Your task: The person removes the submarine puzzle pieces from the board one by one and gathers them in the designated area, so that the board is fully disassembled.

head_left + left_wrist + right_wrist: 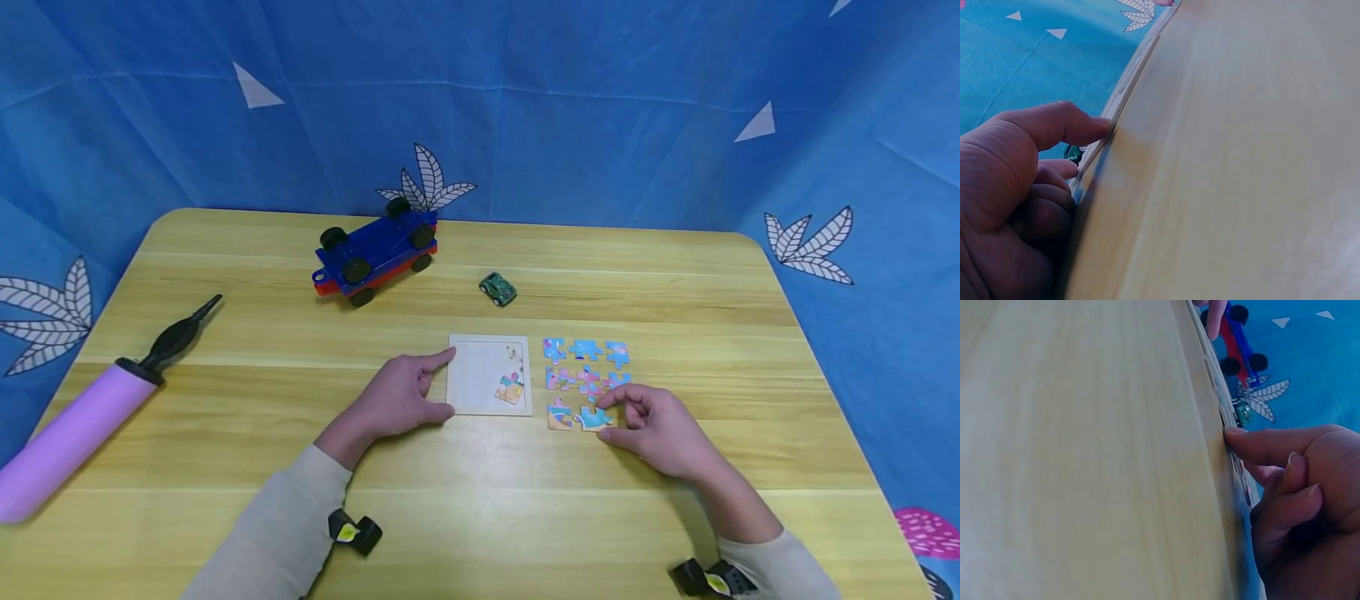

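A square, pale puzzle board [478, 375] lies flat near the table's middle, with one jigsaw piece [511, 390] in its lower right corner. My left hand [397, 393] touches the board's left side, index finger near the upper corner and thumb near the lower; its other fingers are curled in the left wrist view. To the right of the board, several blue and pink puzzle pieces [585, 350] lie in rows. With thumb and index finger my right hand [660, 429] pinches a blue and tan puzzle piece [592, 418] in the row nearest me.
Behind the board sits a small green toy car [498, 288]. A larger blue and red toy vehicle [378, 250] lies tipped with its wheels showing. A purple hand pump [82, 442] with a black nozzle rests at the table's left. Blue patterned cloth [570, 108] hangs behind.
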Demonstrator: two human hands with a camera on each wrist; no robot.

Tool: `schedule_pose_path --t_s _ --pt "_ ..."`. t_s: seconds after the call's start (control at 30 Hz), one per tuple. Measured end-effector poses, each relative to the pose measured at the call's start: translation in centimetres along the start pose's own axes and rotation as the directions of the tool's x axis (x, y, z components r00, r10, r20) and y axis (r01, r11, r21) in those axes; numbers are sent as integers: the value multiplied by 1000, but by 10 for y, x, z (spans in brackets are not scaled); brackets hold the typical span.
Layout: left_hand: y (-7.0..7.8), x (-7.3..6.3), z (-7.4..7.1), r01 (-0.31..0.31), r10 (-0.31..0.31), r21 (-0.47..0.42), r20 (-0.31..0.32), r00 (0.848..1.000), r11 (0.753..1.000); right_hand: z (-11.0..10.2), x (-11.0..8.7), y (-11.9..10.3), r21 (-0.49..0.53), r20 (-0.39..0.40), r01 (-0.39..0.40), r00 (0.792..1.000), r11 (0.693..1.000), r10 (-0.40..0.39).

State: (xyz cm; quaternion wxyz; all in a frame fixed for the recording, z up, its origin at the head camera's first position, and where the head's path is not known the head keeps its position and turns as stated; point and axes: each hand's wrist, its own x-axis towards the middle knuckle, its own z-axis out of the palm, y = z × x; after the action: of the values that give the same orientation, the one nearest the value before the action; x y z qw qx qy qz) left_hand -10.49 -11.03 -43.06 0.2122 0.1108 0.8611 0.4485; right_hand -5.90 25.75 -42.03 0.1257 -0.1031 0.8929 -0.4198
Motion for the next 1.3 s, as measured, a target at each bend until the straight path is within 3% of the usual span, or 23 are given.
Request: schedule_pose_path --t_s 0.4,0.57,0.7,0.97,1.3 --pt "0 -1 0 -6 6 4 -4 1000 1000 1 1 5 49 5 -16 1000 999 16" --pt "-1 -1 1 -16 16 15 -7 1000 1000 3 3 2 66 -37 10 999 998 -7" --pt "-2 -1 0 -22 23 22 -10 1000 999 12 11 -8 75 -66 26 998 997 -21" --pt "-3 0 1 -2 2 23 -8 1000 1000 34 32 -34 65 -39 -3 999 998 6" --pt "-4 1 2 -6 7 23 -11 1000 1000 54 51 -51 37 -22 40 999 999 -39"
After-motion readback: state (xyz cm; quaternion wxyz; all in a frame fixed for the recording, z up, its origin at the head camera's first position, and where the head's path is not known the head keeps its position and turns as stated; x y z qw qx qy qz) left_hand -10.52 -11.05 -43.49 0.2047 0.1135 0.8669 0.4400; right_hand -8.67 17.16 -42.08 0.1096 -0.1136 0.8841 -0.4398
